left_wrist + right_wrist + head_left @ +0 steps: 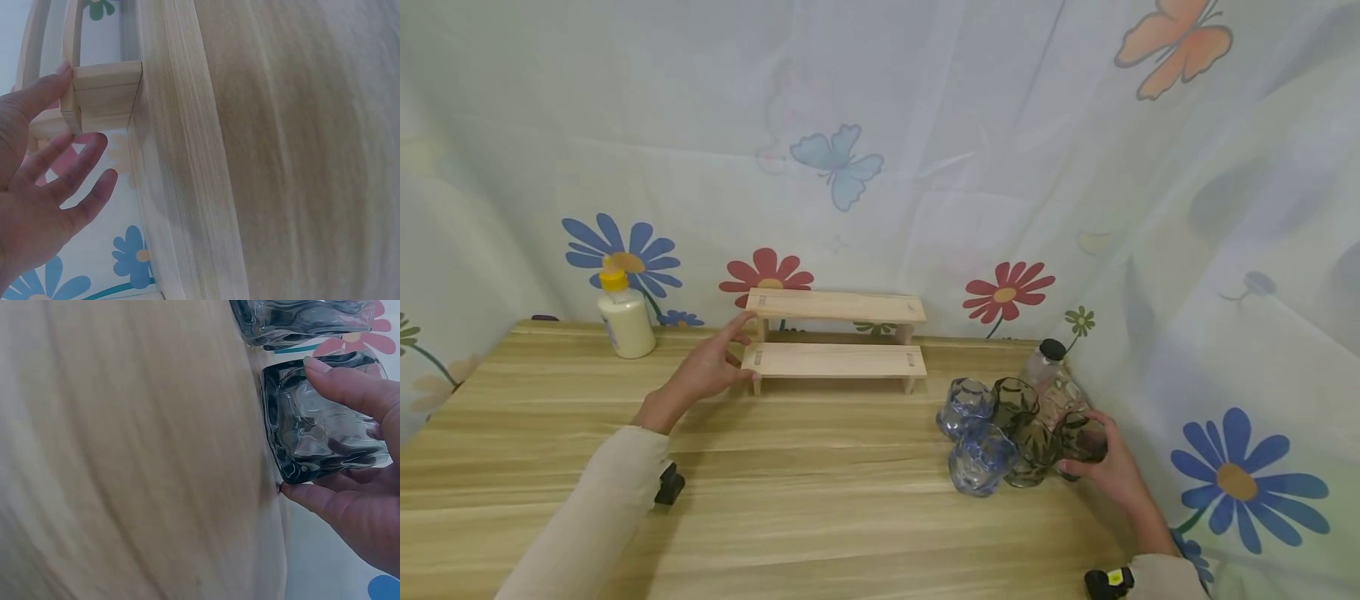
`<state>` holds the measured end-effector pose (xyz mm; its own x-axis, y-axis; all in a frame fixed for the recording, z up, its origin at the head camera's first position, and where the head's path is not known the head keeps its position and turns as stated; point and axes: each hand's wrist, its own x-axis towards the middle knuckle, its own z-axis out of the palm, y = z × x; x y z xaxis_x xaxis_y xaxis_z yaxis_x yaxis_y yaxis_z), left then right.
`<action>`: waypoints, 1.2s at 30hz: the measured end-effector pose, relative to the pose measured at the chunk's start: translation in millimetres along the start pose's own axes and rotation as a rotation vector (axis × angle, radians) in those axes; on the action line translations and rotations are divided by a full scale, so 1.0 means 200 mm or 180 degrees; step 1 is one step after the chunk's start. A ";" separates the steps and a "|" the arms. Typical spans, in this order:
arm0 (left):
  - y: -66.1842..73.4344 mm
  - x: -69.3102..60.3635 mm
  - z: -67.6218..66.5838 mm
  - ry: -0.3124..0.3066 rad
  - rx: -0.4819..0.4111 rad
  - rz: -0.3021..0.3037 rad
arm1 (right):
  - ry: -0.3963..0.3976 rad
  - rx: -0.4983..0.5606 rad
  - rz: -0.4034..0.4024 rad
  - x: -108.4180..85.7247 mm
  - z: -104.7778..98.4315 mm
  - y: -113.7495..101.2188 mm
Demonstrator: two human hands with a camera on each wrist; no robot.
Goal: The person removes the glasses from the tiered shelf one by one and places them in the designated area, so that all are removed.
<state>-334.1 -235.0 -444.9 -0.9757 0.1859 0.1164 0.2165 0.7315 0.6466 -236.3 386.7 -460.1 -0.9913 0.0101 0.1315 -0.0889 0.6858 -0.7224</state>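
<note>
A two-tier wooden shelf [835, 361] stands at the back of the table. My left hand [707, 367] is at its left end, thumb against the lower board [72, 106] and index finger by the upper one; the other fingers spread loosely. At the right, my right hand [1112, 467] grips a dark grey glass [1081, 437], thumb on one side and fingers on the other. In the right wrist view this glass [325, 419] has thick, wavy walls. Beside it stand two more dark glasses [1015, 404] and two blue glasses [981, 460].
Behind the glasses is a clear container with a black lid [1052, 350], partly hidden, near pinkish clear glassware [1063, 396]. A bottle with a yellow cap [627, 321] stands at the back left. Flower-printed curtains [940, 208] border the wooden table [820, 517] at the back and right.
</note>
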 end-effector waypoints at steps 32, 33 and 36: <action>0.01 0.00 -0.01 0.0006 -0.0004 0.0030 | -0.0247 0.0386 0.0158 0.02 0.00 0.01; 0.01 0.00 -0.01 0.0008 0.0000 0.0031 | -0.0257 0.0387 0.0160 0.02 0.00 0.01; 0.00 0.00 -0.01 0.0014 0.0012 0.0036 | -0.0287 0.0367 0.0175 0.02 0.00 0.01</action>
<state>-334.1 -235.7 -443.8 -0.9733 0.1913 0.1270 0.2276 0.7318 0.6423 -240.7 388.0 -460.7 -0.9992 -0.0238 0.0319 -0.0398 0.5979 -0.8006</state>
